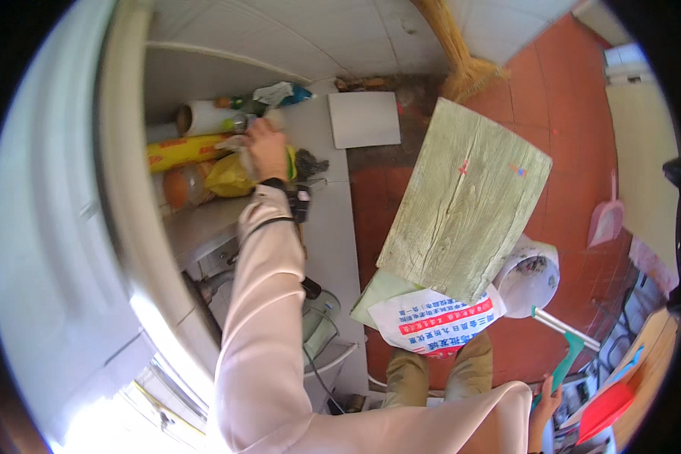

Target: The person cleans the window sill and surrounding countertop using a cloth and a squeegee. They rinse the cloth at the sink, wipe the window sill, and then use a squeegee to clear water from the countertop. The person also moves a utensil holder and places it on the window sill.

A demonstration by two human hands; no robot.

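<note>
My left hand reaches into a cluttered pile on a low shelf by the wall. Its fingers are hidden among the things there, so I cannot tell what they grip. Beside it lie a yellow plastic bag, a yellow tube-shaped packet with red writing and a white roll with a brown core. A dark tangled bundle sits just right of the wrist. At the lower right, my right hand is closed around a green handle with pale rods near its far end.
A wood-grain sheet and a printed plastic bag lie before my legs. Next to them stands a white bin. A straw broom leans at the top; a pink dustpan is at right. A glass jug stands below.
</note>
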